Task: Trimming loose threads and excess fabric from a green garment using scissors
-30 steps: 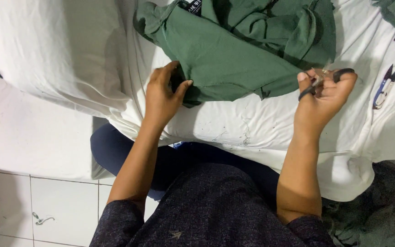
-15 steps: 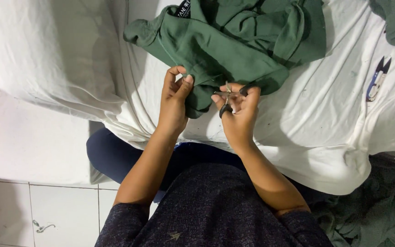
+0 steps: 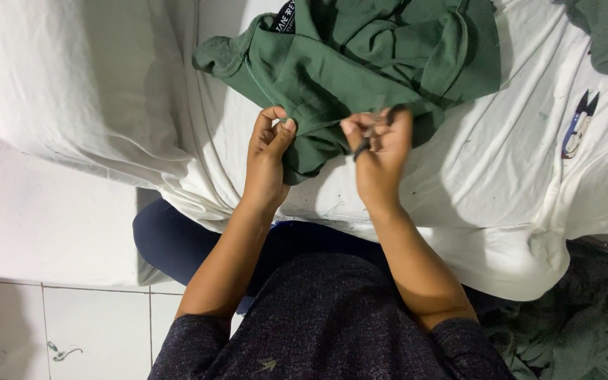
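A crumpled dark green garment (image 3: pixel 360 63) lies on a white sheet (image 3: pixel 508 183) over my lap. My left hand (image 3: pixel 269 151) pinches the garment's lower edge between thumb and fingers. My right hand (image 3: pixel 378 151) is closed around a small dark thread snipper (image 3: pixel 369 137), held against the same green edge, a little to the right of my left hand. The tool's tips are mostly hidden by my fingers.
A second thread snipper with a blue handle (image 3: pixel 580 123) lies on the sheet at the right. More green cloth (image 3: pixel 603 32) sits at the top right corner. Dark green fabric (image 3: pixel 578 331) is piled on the floor at lower right. White tiles (image 3: pixel 72 324) show at lower left.
My right hand, with the snipper, has swung in from the far right to the garment's edge beside my left hand. My left hand has shifted its grip on the green cloth.
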